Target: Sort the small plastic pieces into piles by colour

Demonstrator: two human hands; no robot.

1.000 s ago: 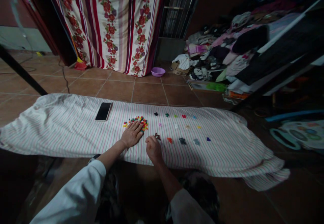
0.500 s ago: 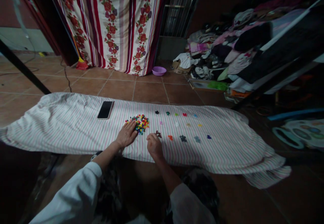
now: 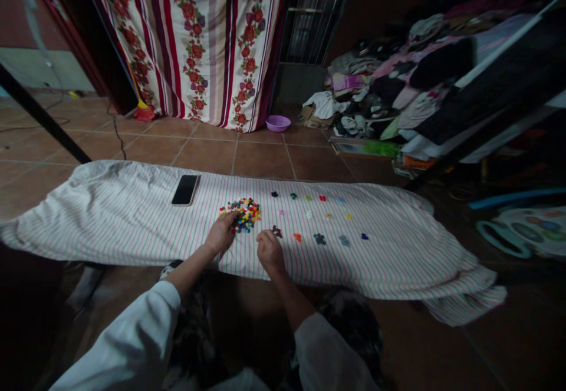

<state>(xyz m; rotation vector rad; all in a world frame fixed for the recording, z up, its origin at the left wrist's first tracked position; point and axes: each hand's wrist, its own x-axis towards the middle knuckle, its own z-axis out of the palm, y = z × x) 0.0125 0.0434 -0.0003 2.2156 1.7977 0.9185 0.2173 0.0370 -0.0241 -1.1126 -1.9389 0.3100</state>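
Note:
A heap of small multicoloured pieces (image 3: 247, 214), too small to name, lies on a striped cloth (image 3: 145, 226). My left hand (image 3: 221, 235) is at the heap's near left edge, its fingers drawn together over the pieces; whatever is between the fingertips is hidden. Just right of the heap, my right hand (image 3: 270, 253) is closed, thumb against the curled fingers, and its contents cannot be seen. Beside it sits a small dark brown cluster (image 3: 276, 231). Farther right are single-colour clusters in rows, among them orange (image 3: 298, 237), dark grey (image 3: 319, 239) and red (image 3: 322, 198).
A smartphone (image 3: 185, 190) lies on the cloth left of the heap. Beyond the cloth are a tiled floor (image 3: 207, 149), a purple basin (image 3: 278, 123) and a floral curtain (image 3: 212, 43). Piled clothes (image 3: 398, 90) fill the back right.
My left hand has gone from lying flat with fingers spread on the heap to fingers drawn together at its edge. My right hand stays closed in nearly the same place.

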